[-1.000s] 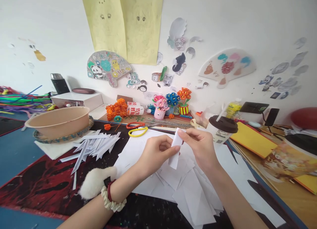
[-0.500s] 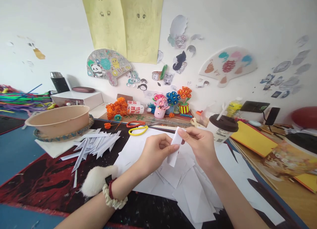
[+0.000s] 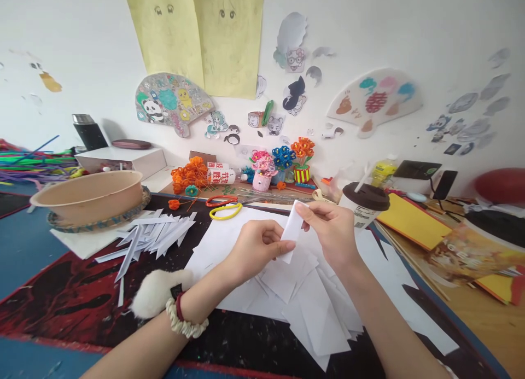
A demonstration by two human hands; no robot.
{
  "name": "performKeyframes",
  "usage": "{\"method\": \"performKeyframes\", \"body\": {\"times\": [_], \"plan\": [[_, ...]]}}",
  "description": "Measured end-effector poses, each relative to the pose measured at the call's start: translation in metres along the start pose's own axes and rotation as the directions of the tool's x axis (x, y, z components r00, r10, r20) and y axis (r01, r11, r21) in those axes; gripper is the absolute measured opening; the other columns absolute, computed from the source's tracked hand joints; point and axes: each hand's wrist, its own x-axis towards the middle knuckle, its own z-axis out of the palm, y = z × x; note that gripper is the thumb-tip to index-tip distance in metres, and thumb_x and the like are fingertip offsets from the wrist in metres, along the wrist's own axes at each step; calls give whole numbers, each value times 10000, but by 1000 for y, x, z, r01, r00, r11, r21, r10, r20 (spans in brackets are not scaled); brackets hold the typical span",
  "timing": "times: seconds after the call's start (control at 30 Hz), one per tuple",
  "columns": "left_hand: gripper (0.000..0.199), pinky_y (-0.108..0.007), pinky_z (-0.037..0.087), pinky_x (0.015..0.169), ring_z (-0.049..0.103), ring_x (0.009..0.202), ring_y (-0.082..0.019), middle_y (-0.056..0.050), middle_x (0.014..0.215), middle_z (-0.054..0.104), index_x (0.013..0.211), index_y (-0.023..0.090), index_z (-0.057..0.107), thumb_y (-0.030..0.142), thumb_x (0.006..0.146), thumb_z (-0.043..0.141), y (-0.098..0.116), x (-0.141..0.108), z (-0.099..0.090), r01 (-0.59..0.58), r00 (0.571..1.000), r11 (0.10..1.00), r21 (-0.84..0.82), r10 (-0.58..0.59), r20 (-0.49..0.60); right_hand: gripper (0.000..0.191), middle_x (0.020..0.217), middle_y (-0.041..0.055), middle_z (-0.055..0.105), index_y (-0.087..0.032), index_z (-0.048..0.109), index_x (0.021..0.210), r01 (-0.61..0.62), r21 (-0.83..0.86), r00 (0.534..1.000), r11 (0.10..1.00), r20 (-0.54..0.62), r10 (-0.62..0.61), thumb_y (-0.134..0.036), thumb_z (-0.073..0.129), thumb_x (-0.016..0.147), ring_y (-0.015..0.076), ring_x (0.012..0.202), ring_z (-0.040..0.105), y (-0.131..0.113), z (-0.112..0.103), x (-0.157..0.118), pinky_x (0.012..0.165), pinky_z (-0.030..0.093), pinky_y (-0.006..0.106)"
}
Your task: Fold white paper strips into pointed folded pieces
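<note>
Paper strip (image 3: pixel 292 226), white and narrow, tilts between both hands, its top leaning right, above a heap of white paper (image 3: pixel 318 313). The left hand (image 3: pixel 256 250) pinches it low, thumb across its front and a short end showing below; the right hand (image 3: pixel 332 228) pinches the top corner under its thumb. Both grips are narrow, closed on the paper. Most of the fingertips behind it are hidden, and whether it is one layer or several is hard to tell.

The left forearm partly covers a fluffy white object (image 3: pixel 151 294), its kind unclear. Beyond it lie loosely stacked white strips (image 3: pixel 159 234), near a tan basin (image 3: pixel 88 193). The right hand overlaps a lidded cup (image 3: pixel 365 198); a patterned container (image 3: pixel 478 250) is cut off by the right edge, yellow drawings (image 3: pixel 164 48) by the top.
</note>
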Motion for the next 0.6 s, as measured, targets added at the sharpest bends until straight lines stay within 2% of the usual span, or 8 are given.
{"method": "performKeyframes", "body": {"times": [0.17, 0.3, 0.43, 0.5, 0.6], "plan": [[288, -208, 471, 562, 624, 582, -117, -37, 627, 684, 721, 114, 632, 332, 660, 810, 2, -1, 2, 72, 996, 995, -62, -69, 50, 181, 512, -24, 586, -179, 708, 603, 8, 20, 999, 1000, -35, -7, -286, 762, 738, 90, 485, 510, 0, -3, 3, 462, 414, 209], [364, -225, 494, 550, 637, 541, -133, -33, 562, 670, 672, 113, 622, 378, 579, 853, 2, -1, 6, 82, 997, 994, -69, -83, -6, 200, 496, -31, 571, -180, 694, 583, 17, 35, 998, 999, -61, -15, -287, 765, 737, 87, 480, 501, 2, -7, 5, 463, 410, 209], [371, -241, 502, 541, 641, 531, -149, -28, 537, 654, 675, 112, 628, 408, 598, 838, 4, -2, 5, 93, 995, 994, -48, -95, -24, 204, 494, -32, 566, -179, 690, 582, 21, 35, 998, 999, -65, -18, -287, 765, 738, 88, 480, 499, 2, -8, 6, 465, 412, 212], [346, -248, 513, 595, 660, 604, -156, -52, 628, 693, 728, 106, 656, 382, 618, 834, 7, -2, 3, 77, 997, 997, -30, -77, 23, 200, 508, -29, 576, -180, 692, 589, 19, 33, 998, 999, -58, -17, -288, 763, 741, 89, 488, 506, 1, -7, 5, 469, 416, 212], [362, -271, 519, 704, 675, 778, -183, -88, 878, 729, 875, 116, 692, 346, 633, 831, 9, -3, 0, 7, 997, 1000, -8, -7, 80, 182, 533, -22, 599, -182, 705, 611, 12, 31, 1000, 999, -23, -11, -293, 760, 745, 92, 497, 517, 1, -4, 3, 469, 419, 211]]}}
